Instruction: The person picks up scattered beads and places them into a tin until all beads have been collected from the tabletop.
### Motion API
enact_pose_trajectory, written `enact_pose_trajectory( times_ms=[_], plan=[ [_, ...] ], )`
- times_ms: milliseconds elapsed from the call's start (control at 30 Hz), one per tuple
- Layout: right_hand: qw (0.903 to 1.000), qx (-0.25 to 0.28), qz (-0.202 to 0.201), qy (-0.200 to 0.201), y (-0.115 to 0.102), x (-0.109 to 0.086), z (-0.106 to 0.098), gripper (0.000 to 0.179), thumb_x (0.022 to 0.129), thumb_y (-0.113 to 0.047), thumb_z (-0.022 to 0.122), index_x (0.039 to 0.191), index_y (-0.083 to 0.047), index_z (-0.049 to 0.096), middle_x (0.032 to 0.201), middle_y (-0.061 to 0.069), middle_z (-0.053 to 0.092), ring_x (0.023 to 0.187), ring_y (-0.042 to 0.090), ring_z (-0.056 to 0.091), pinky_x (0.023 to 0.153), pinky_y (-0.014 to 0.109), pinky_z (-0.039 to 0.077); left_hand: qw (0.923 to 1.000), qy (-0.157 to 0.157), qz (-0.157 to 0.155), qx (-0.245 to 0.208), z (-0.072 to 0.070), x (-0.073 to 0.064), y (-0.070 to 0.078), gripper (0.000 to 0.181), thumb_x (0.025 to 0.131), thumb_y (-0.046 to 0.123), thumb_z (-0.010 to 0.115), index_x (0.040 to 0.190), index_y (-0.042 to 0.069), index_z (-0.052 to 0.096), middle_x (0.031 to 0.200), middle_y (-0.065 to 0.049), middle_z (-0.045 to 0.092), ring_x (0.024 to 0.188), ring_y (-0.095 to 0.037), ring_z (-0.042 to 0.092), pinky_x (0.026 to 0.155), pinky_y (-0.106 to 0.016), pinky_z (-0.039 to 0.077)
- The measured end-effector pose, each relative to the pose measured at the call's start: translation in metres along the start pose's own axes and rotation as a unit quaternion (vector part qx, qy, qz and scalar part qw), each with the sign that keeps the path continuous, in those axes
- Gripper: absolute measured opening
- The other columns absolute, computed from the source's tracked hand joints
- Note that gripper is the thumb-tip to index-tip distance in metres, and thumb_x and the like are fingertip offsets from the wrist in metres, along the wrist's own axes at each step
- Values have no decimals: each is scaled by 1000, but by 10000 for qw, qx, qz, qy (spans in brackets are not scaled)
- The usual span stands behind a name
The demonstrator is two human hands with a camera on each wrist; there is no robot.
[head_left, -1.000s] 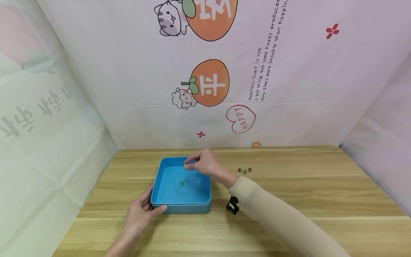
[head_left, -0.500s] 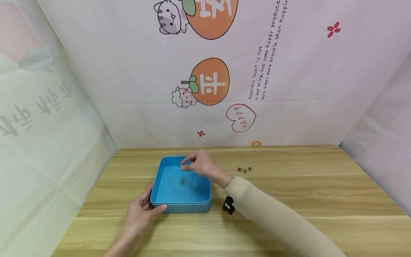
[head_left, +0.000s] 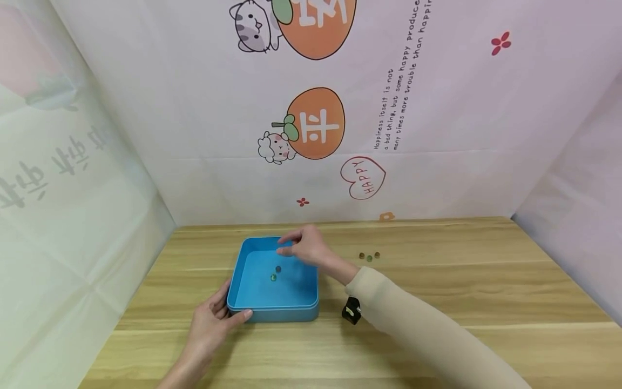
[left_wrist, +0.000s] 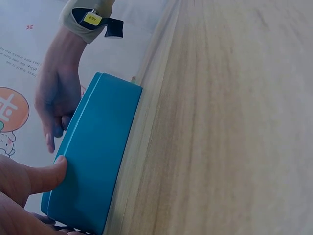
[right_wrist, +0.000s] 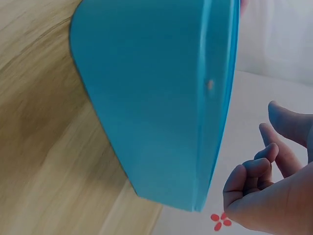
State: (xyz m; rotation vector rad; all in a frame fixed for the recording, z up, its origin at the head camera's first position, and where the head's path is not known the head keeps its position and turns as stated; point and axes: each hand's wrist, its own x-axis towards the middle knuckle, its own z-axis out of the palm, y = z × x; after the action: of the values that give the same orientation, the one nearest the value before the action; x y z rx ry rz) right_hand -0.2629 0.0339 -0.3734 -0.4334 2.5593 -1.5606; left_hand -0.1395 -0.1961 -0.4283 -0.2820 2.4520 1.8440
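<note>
A square blue box (head_left: 291, 315) stands on the wooden table, its top open. My left hand (head_left: 206, 327) grips its near left corner, thumb on the front wall and fingers along the left side. Inside, on the floor of the box, lie a green glass bead or marble (head_left: 274, 278) and, just behind it, a darker one (head_left: 278, 269). Over the far right part of the box hovers my right hand (head_left: 311, 247), thumb and index finger parted with nothing between them. In the right wrist view, this hand's (right_wrist: 274, 181) other fingers are loosely curled beside the box wall (right_wrist: 142, 98).
Right of the box, a green marble (head_left: 369, 259) and two brown ones, a left one (head_left: 362, 255) and a right one (head_left: 377, 255), lie on the table (head_left: 437, 302). A black wrist device (head_left: 351, 310) hangs under the right sleeve. Printed cloth (head_left: 437, 183) hangs behind the table.
The right hand has let go of the dark marble, which now lies in the box behind the green one. Thumb and index finger have spread apart. The left hand stays in place.
</note>
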Motion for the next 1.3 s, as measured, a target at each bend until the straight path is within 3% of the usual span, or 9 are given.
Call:
enact_pose_trajectory(
  times_ms=[567,1000,1300],
  plan=[
    [9997,-5,-52,219,21,-31,-67,16,94,-13,83,108,-6,84,80,4,58,76,22,51,59,27,39,10000,43,-51,-32,1,0,1,97,89,8,87,165,0,27,167,-28,25,151,-45,30,112,-48,44],
    [9987,-167,249,407,49,-49,-99,19,94,-17,82,110,-7,83,88,5,64,75,20,50,60,28,40,10000,40,-55,-42,1,-1,1,97,89,7,86,165,1,27,167,-28,25,151,-44,29,114,-48,41],
    [9984,-150,204,498,67,-61,-115,25,94,-13,81,116,-2,81,86,6,64,72,19,49,57,26,39,9999,43,-103,9,1,0,0,97,89,9,87,166,2,27,167,-28,26,151,-45,30,112,-48,43]
  ],
)
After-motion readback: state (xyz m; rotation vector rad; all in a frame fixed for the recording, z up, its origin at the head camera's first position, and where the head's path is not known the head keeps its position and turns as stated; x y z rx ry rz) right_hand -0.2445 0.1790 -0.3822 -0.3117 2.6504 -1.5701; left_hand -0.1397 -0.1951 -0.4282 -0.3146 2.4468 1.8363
